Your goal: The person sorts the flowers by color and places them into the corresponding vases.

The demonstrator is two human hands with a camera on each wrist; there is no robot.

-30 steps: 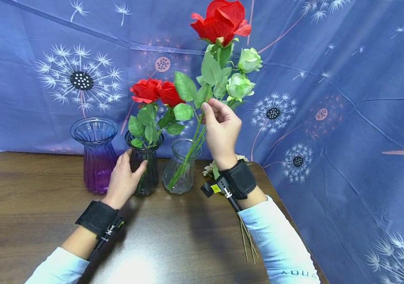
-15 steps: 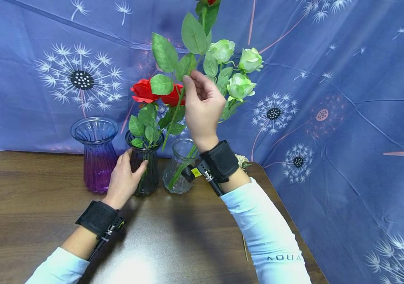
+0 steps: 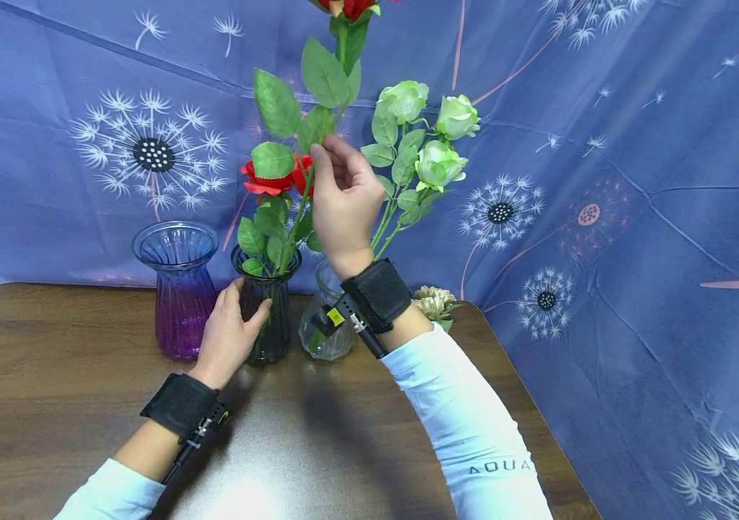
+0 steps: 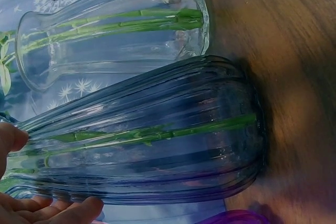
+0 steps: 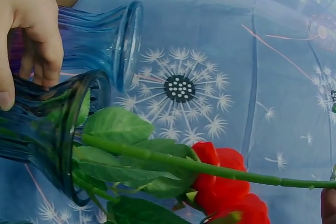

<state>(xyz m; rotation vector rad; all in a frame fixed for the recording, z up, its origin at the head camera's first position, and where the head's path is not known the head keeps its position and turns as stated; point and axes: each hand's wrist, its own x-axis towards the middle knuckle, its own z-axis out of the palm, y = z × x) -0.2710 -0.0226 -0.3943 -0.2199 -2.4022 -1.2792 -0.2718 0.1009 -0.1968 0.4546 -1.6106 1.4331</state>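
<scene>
My left hand (image 3: 226, 336) grips the dark ribbed glass vase (image 4: 157, 156), thumb and fingers on opposite sides. Two red roses (image 3: 269, 182) with green leaves stand in this vase. High over it, my right hand (image 3: 346, 206) pinches the green stem (image 5: 241, 175) of another red rose (image 3: 351, 7). That rose's bloom is partly cut off by the top of the head view. In the right wrist view, the lower end of its stem reaches into the vase's mouth, and only a fingertip (image 5: 329, 205) of the right hand shows at the edge.
A clear glass vase (image 4: 121, 51) with pale green roses (image 3: 439, 165) stands just right, partly behind my right wrist. Left of the dark vase is a blue-purple vase (image 3: 182, 310). A cream flower (image 3: 434, 302) lies at the back right of the wooden table (image 3: 50, 404), before a blue dandelion-print cloth (image 3: 603, 217).
My right hand has moved left with the rose, lifting it away from the clear vase and bringing its stem down into the dark vase's mouth. My left hand has stayed on the dark vase.
</scene>
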